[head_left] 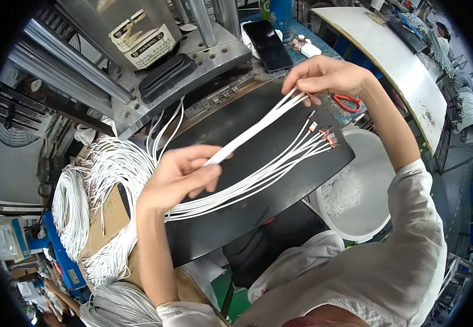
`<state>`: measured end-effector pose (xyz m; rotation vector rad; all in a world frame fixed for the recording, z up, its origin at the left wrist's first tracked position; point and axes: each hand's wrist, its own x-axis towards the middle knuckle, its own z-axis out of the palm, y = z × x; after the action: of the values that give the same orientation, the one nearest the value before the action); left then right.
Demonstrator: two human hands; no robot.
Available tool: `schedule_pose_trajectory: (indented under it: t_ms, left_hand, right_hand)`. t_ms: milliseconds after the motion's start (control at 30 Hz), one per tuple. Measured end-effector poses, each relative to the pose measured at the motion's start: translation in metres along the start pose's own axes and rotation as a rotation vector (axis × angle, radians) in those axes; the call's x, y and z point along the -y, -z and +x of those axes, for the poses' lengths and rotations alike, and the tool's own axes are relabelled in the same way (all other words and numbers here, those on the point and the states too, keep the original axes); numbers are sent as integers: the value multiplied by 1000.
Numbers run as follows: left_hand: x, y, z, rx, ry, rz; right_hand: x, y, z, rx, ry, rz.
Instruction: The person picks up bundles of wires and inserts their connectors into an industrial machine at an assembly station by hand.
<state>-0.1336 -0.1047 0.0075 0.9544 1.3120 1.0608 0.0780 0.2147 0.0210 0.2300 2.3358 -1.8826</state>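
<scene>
A small bunch of white cables is stretched between my two hands above the black tabletop. My left hand is closed around its lower left part. At the upper right end, my right hand pinches the cable tips between thumb and fingers; the very ends are partly hidden by the fingers. Beneath, more white cables lie across the tabletop, passing under my left hand. Their right ends carry small orange-red and white tips.
A press-like machine with metal columns stands at the back left. Bundles of white cable lie on cardboard at left. Behind my right hand are a black phone and a red-handled tool. A white bucket holding white scraps stands at right.
</scene>
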Motion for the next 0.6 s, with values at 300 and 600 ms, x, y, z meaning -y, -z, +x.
schedule_pose_trajectory:
  t_ms: [300, 600]
  left_hand:
    - [23, -93, 113, -176, -76, -475]
    - [50, -36, 40, -235, -20, -315]
  right_hand:
    - [-10, -33, 80, 68, 67, 16]
    - [-55, -64, 130, -396, 277, -1169]
